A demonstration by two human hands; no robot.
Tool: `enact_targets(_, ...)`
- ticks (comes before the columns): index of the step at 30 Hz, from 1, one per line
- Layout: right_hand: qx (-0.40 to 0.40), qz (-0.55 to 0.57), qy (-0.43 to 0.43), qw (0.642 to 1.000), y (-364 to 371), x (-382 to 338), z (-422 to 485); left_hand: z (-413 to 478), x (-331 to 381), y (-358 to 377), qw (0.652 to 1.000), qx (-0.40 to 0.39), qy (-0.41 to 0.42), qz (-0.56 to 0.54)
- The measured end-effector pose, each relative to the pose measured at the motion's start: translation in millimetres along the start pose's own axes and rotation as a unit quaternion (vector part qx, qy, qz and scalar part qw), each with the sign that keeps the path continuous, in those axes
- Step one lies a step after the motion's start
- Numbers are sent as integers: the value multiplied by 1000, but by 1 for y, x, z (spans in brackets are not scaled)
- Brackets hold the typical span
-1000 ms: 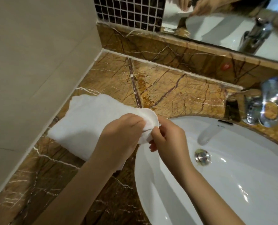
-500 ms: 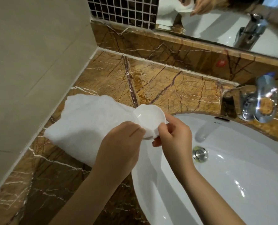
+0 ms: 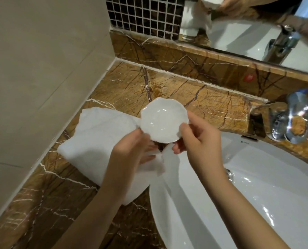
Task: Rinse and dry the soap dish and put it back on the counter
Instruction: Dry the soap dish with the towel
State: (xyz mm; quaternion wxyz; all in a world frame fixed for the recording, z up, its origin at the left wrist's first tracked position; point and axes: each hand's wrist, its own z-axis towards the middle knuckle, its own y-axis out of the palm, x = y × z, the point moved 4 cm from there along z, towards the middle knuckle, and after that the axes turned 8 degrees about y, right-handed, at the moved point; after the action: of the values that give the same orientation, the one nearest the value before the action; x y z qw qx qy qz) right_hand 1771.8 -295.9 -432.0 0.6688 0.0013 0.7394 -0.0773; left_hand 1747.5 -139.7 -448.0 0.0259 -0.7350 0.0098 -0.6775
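The soap dish (image 3: 164,121) is a small white dish with a scalloped rim, held face up above the counter's edge beside the sink. My right hand (image 3: 198,141) pinches its right rim between thumb and fingers. My left hand (image 3: 131,153) touches the dish's lower left rim and lies on a white towel (image 3: 99,137), which is spread over the brown marble counter (image 3: 212,105). Whether the left hand grips the towel is hidden by the hand itself.
A white sink basin (image 3: 239,203) fills the lower right, with a chrome tap (image 3: 289,123) behind it. A beige wall (image 3: 32,69) bounds the counter on the left. A mirror (image 3: 248,24) and dark mosaic tiles (image 3: 144,15) stand at the back.
The dish was wrapped in the towel under both hands a second ago. It has since come out of the towel and risen, now fully uncovered and face up.
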Motion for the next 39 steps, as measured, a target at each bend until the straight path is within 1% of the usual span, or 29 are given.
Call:
enact_targets(1,-31,0,-5,1000,7,-3,0,2,-1,-2,995,15,-45,-92)
enact_targets(2,-58,-1,-9,998,14,-4,-1,3,1,-5,988,33,-64,-140)
enact_targets(3,-75,5,-7,997,20,-3,-1,4,3,-8,984,54,-68,-158)
enact_targets(4,-74,19,6,997,24,0,-2,5,5,-13,981,75,-67,-167)
enact_targets(5,-47,34,30,998,25,7,-3,5,6,-17,978,96,-64,-175)
enact_targets(7,39,21,116,992,25,32,-7,7,6,-27,972,129,-60,-188)
enact_targets(8,57,-6,179,982,27,49,-12,6,6,-31,971,142,-56,-186)
enact_targets(10,21,-72,310,948,38,76,-26,7,5,-39,972,153,-48,-174)
enact_targets(11,-1,-83,342,936,42,85,-33,7,5,-41,973,148,-44,-170)
enact_targets(12,-5,-86,349,933,44,89,-37,7,5,-41,976,141,-41,-163)
enact_targets(14,24,-79,320,944,41,87,-40,6,3,-45,978,147,-43,-144)
enact_targets(17,87,-46,239,966,24,67,-36,6,0,-48,977,153,-63,-133)
enact_targets(18,109,-18,208,972,17,56,-33,6,1,-49,979,147,-69,-121)
enact_targets(20,158,65,159,972,4,34,-26,5,5,-49,985,125,-72,-91)
enact_targets(21,183,90,134,970,-1,23,-24,6,7,-49,990,115,-58,-60)
enact_targets(22,202,85,97,971,-4,11,-21,6,10,-49,993,112,-38,-13)
enact_targets(23,211,47,44,975,-3,-2,-20,6,13,-48,993,115,-20,35)
enact_targets(25,181,-64,-81,978,11,-26,-19,8,18,-46,989,121,-4,86)
enact_targets(26,143,-133,-142,970,22,-33,-20,10,21,-44,989,113,6,96)
enact_targets(27,96,-210,-190,954,33,-36,-20,12,25,-40,990,97,16,99)
enact_targets(28,40,-285,-214,933,45,-34,-19,14,27,-38,991,84,24,100)
enact_targets(30,-54,-386,-199,899,58,-26,-14,17,27,-36,992,82,31,92)
enact_targets(31,-75,-407,-186,891,60,-22,-12,17,26,-35,992,93,28,77)
enact_targets(35,-66,-457,-150,874,56,-18,-13,11,17,-26,990,140,-4,22)
enact_targets(37,-64,-456,-136,877,53,-16,-18,11,14,-19,987,158,-13,15)
enact_targets(39,-83,-442,-130,884,52,-17,-25,11,14,-15,984,176,-16,18)
